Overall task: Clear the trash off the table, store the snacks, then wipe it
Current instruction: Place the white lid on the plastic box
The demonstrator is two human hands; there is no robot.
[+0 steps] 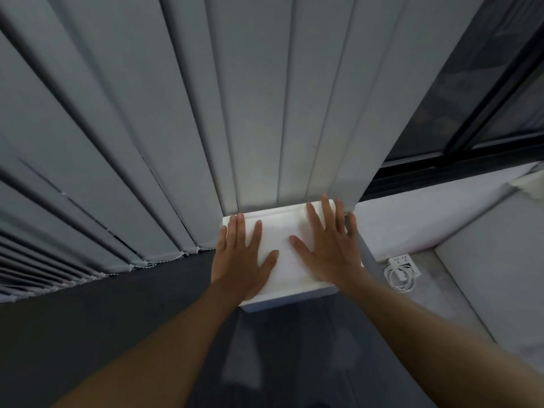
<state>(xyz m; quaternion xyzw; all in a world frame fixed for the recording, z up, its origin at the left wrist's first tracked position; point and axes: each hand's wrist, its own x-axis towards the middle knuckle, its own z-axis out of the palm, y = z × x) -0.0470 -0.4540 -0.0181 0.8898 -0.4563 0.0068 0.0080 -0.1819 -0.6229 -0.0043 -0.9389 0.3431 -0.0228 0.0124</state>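
A small white table [281,231] stands against grey vertical blinds. Its top shows no trash or snacks. My left hand [243,254] lies flat on the left part of the top with fingers straight and spread. My right hand [329,248] lies flat on the right part, fingers spread toward the blinds. Neither hand holds anything. Both forearms reach in from the bottom of the view.
Grey vertical blinds [176,128] hang right behind the table. A dark window frame [471,128] is at the right above a pale ledge [426,207]. A white power strip with a coiled cable [401,269] lies on the surface to the right. The floor [117,319] is dark.
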